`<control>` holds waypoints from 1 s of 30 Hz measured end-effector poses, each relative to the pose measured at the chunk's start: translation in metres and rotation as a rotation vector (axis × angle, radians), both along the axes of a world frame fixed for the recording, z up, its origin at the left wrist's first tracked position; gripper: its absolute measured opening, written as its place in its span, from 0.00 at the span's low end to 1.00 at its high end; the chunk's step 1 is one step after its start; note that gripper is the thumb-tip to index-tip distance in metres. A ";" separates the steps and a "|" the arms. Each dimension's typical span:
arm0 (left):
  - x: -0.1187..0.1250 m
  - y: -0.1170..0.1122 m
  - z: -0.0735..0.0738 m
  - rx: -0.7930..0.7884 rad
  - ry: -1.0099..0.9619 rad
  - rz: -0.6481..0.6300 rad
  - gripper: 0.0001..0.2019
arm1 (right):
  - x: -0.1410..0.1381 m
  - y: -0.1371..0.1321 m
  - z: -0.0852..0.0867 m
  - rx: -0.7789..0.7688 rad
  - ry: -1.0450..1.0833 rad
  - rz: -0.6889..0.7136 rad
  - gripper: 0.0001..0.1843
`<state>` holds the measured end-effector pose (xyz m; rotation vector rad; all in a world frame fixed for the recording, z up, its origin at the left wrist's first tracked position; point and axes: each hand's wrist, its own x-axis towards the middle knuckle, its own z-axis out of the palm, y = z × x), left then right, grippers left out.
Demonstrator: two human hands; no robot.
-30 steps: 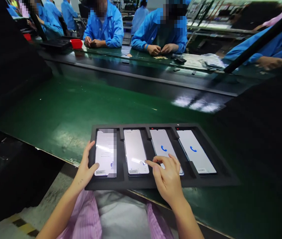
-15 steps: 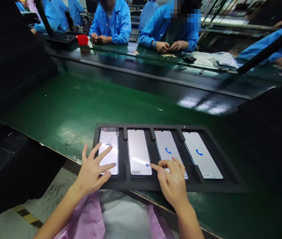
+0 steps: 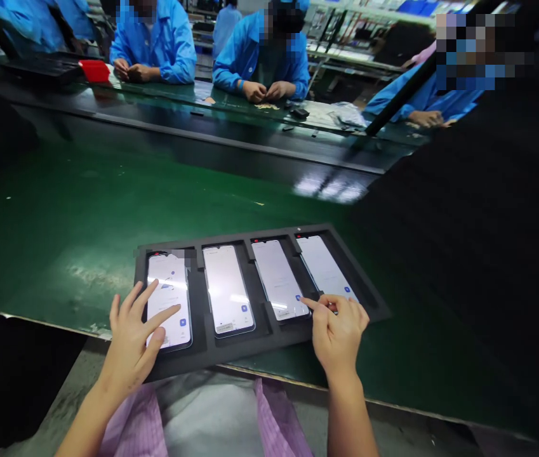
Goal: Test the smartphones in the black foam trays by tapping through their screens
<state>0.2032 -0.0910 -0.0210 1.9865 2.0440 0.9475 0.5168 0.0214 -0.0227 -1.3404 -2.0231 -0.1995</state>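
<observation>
Several lit smartphones lie face up in the slots of a black foam tray (image 3: 231, 348). My left hand (image 3: 133, 333) is over the leftmost phone (image 3: 170, 336), fingers spread, holding nothing; whether a fingertip touches the screen I cannot tell. My right hand (image 3: 340, 330) points its index finger at a small blue button low on the third phone (image 3: 273, 273), its other fingers loosely curled and empty. Between the hands is the second phone (image 3: 226, 273), its screen nearly white. The rightmost phone (image 3: 324, 263) is partly covered by my right hand.
The tray rests at the front edge of a green tabletop (image 3: 121, 209). Beyond a dark rail (image 3: 202, 136), people in blue jackets (image 3: 155, 44) sit with their hands on a far bench. A red bin (image 3: 94, 71) and plastic bags (image 3: 345, 115) are on that bench.
My right index finger has gone from the second phone to the third. The blue handset icons on the two right phones have given way to pale pages with small blue buttons. The view has shifted.
</observation>
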 end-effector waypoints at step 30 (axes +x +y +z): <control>-0.005 -0.004 -0.005 -0.179 -0.691 0.213 0.31 | -0.074 -0.030 0.010 -0.127 -0.040 0.471 0.14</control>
